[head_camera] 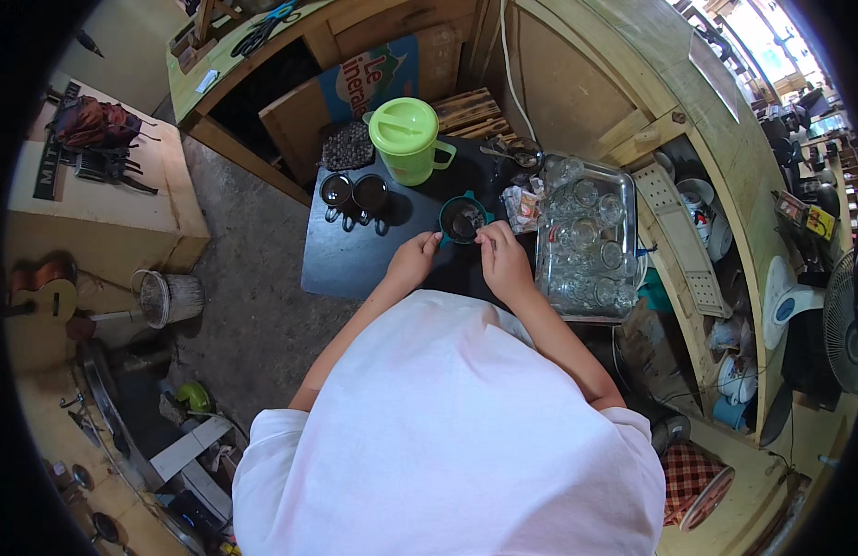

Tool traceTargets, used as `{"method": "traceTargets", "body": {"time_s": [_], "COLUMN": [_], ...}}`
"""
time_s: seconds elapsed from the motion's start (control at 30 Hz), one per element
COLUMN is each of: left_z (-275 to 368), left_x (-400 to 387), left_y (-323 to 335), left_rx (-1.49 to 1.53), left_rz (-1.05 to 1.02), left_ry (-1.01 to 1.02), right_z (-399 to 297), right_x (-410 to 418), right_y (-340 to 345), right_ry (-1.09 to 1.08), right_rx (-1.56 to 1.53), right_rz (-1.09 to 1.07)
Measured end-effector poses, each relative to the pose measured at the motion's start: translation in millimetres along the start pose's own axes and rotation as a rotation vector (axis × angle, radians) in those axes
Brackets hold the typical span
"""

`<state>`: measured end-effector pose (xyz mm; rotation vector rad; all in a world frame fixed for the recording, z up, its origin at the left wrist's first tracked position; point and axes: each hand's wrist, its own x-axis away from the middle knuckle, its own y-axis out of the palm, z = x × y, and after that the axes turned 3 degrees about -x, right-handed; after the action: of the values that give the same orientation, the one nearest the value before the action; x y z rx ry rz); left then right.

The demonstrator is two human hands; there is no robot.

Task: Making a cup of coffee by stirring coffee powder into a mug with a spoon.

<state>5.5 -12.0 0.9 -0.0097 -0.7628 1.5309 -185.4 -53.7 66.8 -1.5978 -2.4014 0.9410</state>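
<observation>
A small teal round container (462,214), with lugs on its rim, is in front of me over the dark table; some dark material shows inside. My left hand (413,257) pinches its near left lug between thumb and finger. My right hand (502,258) has its fingertips together at the right rim. Whether they grip the rim or a thin utensil dipping inside, I cannot tell. Behind the container stands a lime-green lidded plastic pitcher (405,142). Two dark glass mugs (336,189) sit side by side to the left, their handles towards me.
A metal tray (634,208) of upturned clear glasses (585,233) stands right of my right hand, with small packets (521,207) beside it. Spoons (497,151) rest near a dark bowl. The dark table (342,260) ends at the left above a concrete floor (241,292). Wooden shelving curves around the right.
</observation>
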Motion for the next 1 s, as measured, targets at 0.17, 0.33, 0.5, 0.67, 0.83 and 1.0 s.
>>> {"method": "traceTargets", "body": {"time_s": [0.17,0.33,0.5,0.67,0.83,1.0], "left_z": [-1.7,6.5,1.7,4.6,-3.3,-1.1], "left_x": [0.1,2.3,1.4,1.6,-1.0,0.3], "left_y": [1.6,-3.4,-0.4,-0.8,1.8,2.1], "left_rx": [-0.01,-0.017,-0.02,0.009,-0.009,-0.004], "left_rz": [0.029,-0.014,0.011,-0.002,0.046,0.058], "left_ry": [0.018,-0.01,0.006,-0.033,0.053,0.066], "right_z": [-6.4,9.7,3.8,7.0,12.9,13.5], "right_x": [-1.2,-7.2,-9.6,-16.9,-24.3,-33.2], "right_y": [11.4,10.6,12.9,4.1,0.5,-11.3], "right_ry": [0.128,0.138,0.191,0.179,0.176,0.175], "right_rx": [-0.262,-0.057,-0.347,-0.177,-0.24,-0.257], "right_rz": [0.128,0.062,0.122,0.078,0.007,0.006]}}
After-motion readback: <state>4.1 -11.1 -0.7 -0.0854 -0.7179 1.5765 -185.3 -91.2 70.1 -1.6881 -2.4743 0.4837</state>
